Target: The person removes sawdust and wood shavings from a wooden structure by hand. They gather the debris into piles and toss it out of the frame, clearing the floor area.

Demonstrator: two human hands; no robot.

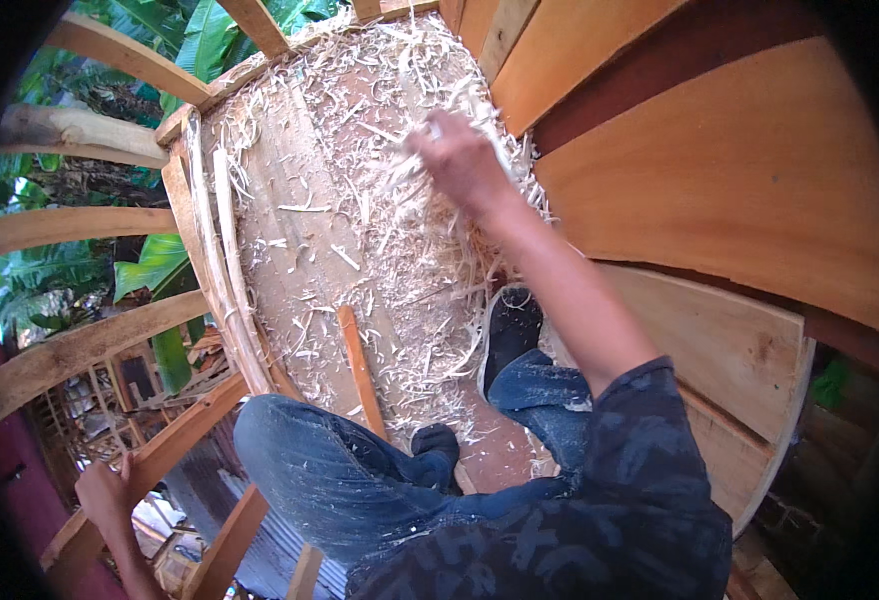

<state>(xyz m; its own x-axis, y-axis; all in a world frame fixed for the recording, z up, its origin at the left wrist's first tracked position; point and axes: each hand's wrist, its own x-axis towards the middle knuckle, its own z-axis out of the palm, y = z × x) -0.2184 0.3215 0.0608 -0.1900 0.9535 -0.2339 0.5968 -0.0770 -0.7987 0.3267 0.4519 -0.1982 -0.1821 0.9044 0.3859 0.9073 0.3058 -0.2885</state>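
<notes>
My right hand (457,168) reaches over the floorboards at the upper middle. Its fingers are curled and a little blurred, with pale curled wood shavings (405,172) bunched at and under them. Shavings also lie thickly on the boards around it. At the lower left, my left hand (105,497) is closed round a sloping wooden rail (185,440), its thumb on the upper side. Part of its fingers is hidden behind the wood.
Two long pale poles (232,230) lie along the left floor edge. A narrow wooden strip (361,370) lies before my left foot (434,445); my right shoe (512,330) is by the right wall (720,180). Spaced rails (80,222) at left show plants and a drop beyond.
</notes>
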